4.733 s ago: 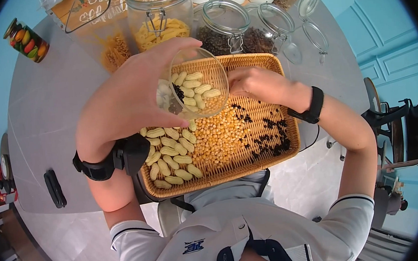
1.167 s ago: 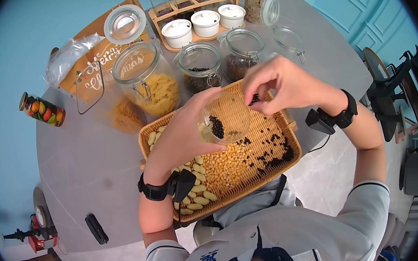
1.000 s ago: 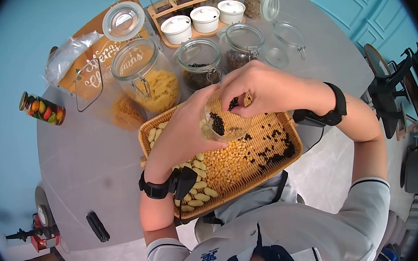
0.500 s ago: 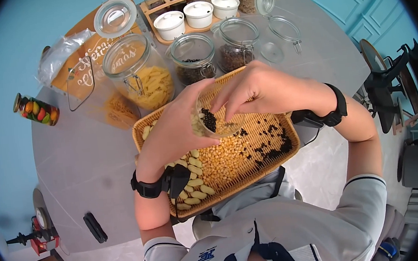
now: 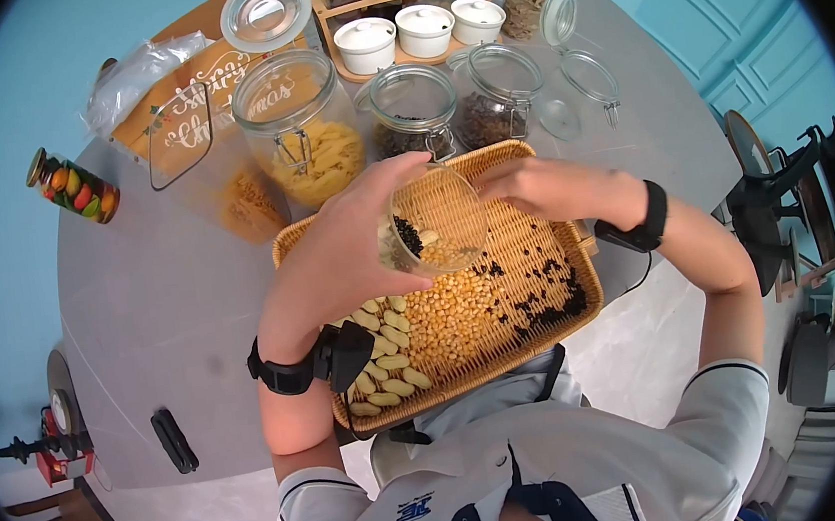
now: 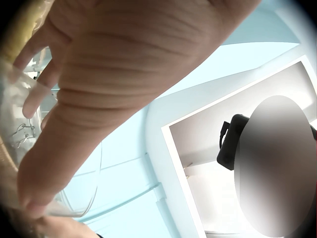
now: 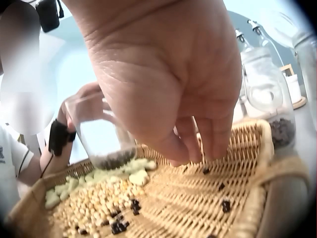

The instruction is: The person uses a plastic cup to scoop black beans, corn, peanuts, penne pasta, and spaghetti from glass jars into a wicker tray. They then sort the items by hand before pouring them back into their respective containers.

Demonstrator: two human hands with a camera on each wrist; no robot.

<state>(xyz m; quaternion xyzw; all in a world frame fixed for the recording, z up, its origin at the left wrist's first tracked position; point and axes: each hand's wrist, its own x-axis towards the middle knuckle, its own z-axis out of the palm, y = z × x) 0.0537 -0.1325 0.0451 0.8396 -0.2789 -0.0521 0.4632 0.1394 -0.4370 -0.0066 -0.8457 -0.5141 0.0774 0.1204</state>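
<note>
My left hand [image 5: 336, 248] [image 6: 114, 74] grips a clear cup [image 5: 445, 213] [image 7: 101, 136], tilted over the wicker basket [image 5: 527, 230] [image 7: 245, 191]. Black beans [image 5: 406, 235] lie inside the cup. Beside it, my right hand [image 5: 562, 191] [image 7: 173, 74] reaches down into the basket's back part, fingers loosely bent and pointing down near the weave; whether they touch a bean cannot be told. Peanuts [image 5: 387, 364] fill the basket's left side, corn kernels [image 5: 444, 323] [image 7: 96, 201] its middle, and black beans [image 5: 563, 307] are scattered on the right.
Behind the basket stand a pasta jar [image 5: 322, 159], a jar of dark beans [image 5: 413, 130] and another dark-filled jar [image 5: 494, 112]. Farther back are white lidded pots [image 5: 426, 31] on a wooden rack. A jar of colourful pieces [image 5: 74, 188] and a black case [image 5: 173, 440] are at left.
My right hand has moved from the cup's mouth to the right, down into the back of the basket. My left hand still grips the cup. The head view has shifted slightly.
</note>
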